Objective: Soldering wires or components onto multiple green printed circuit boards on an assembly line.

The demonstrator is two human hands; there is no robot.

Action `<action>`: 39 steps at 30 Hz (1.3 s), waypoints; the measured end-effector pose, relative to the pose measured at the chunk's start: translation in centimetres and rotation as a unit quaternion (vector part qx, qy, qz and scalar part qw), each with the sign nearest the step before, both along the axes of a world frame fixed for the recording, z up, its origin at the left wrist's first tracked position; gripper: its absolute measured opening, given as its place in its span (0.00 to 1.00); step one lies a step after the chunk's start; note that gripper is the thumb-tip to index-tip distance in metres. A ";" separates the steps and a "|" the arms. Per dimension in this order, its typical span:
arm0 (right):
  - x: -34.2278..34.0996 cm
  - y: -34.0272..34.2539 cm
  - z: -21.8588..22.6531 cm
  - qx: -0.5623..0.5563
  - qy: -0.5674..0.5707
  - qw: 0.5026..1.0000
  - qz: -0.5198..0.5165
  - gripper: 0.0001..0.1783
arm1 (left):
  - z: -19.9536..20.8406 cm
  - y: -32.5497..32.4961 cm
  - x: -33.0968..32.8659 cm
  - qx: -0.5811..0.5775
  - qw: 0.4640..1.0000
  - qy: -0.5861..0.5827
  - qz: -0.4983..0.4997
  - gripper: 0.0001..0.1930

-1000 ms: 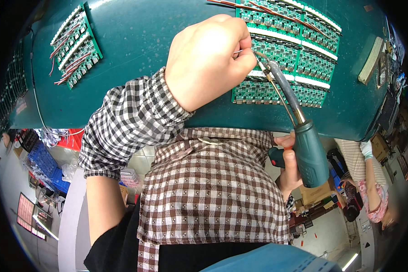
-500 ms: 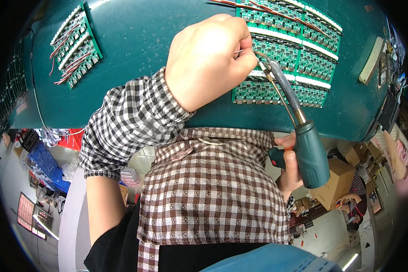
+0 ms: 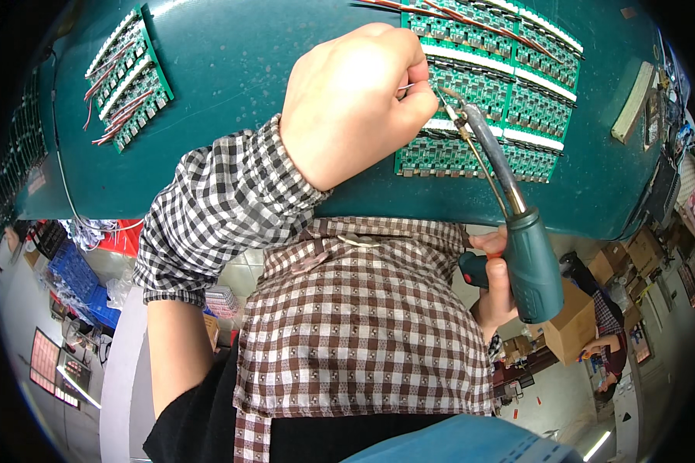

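My left hand (image 3: 355,100) is closed in a pinch on a thin pale wire (image 3: 407,87), just over the left edge of a panel of green circuit boards (image 3: 544,116). Its fingertips partly hide the wire and the board below. My right hand (image 3: 496,292) grips a dark green soldering gun (image 3: 534,266) by its pistol handle. The gun's bent metal barrel slants up and left, with a thin feed tube alongside. Its tip is close to my left fingertips; whether it touches the wire or a board I cannot tell.
Red, brown and white wires (image 3: 471,23) lie across the panel's far part. On the green table (image 3: 232,69), a smaller board panel (image 3: 131,85) with wires sits at the far left. A pale bar (image 3: 633,102) lies at the right. Beyond the table's right side is a cardboard box (image 3: 571,324).
The soldering gun has shifted slightly to the right, its tip a little away from my left fingertips. My left hand stays nearly still. A person in the background at right has moved.
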State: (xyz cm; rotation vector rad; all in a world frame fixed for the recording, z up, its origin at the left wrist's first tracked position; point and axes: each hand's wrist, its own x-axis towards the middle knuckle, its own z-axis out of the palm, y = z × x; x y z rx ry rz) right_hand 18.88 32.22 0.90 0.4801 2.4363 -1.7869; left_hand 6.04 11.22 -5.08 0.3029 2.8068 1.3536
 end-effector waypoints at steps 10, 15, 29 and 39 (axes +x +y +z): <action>-0.3 1.8 0.2 -0.040 0.048 0.998 0.019 0.22 | 0.2 1.0 -0.5 0.017 0.999 0.028 -0.005 0.05; -3.2 6.1 1.1 -0.027 0.165 0.971 -0.174 0.24 | 0.8 0.8 -0.5 -0.012 0.997 -0.077 -0.002 0.05; -11.7 15.7 -0.5 0.031 0.275 0.899 -0.340 0.14 | 1.3 -0.8 -0.5 0.008 0.991 -0.130 -0.019 0.03; -3.8 9.2 -0.1 -0.373 0.111 0.906 -0.167 0.21 | 1.3 -0.3 -0.8 0.040 0.990 -0.137 -0.019 0.04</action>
